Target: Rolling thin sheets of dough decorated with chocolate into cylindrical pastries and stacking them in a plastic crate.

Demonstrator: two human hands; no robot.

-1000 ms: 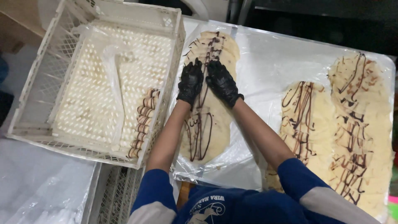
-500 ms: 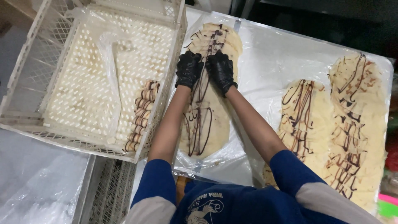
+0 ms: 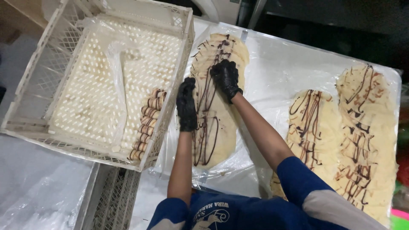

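The left hand (image 3: 186,104), in a black glove, lies along the left edge of the long row of overlapped pale wafers (image 3: 215,106) streaked with dark chocolate lines. Its grip is narrow: fingers held together and nearly straight, pressed on the row's edge, enclosing nothing. The right hand (image 3: 226,78), also black-gloved, rests on top of the same row, nearer the far edge of the worktop (image 3: 272,68); its fingers are curled downward onto the wafers, and whether they pinch one cannot be told. Both forearms reach forward from blue sleeves, the two hands near each other but apart.

The row lies on clear plastic sheeting at the worktop's left side. A white perforated crate (image 3: 102,81) sits just beside it, holding a short line of rolled wafers (image 3: 147,123) against its right wall. Two more drizzled rows (image 3: 341,140) lie toward the right edge.
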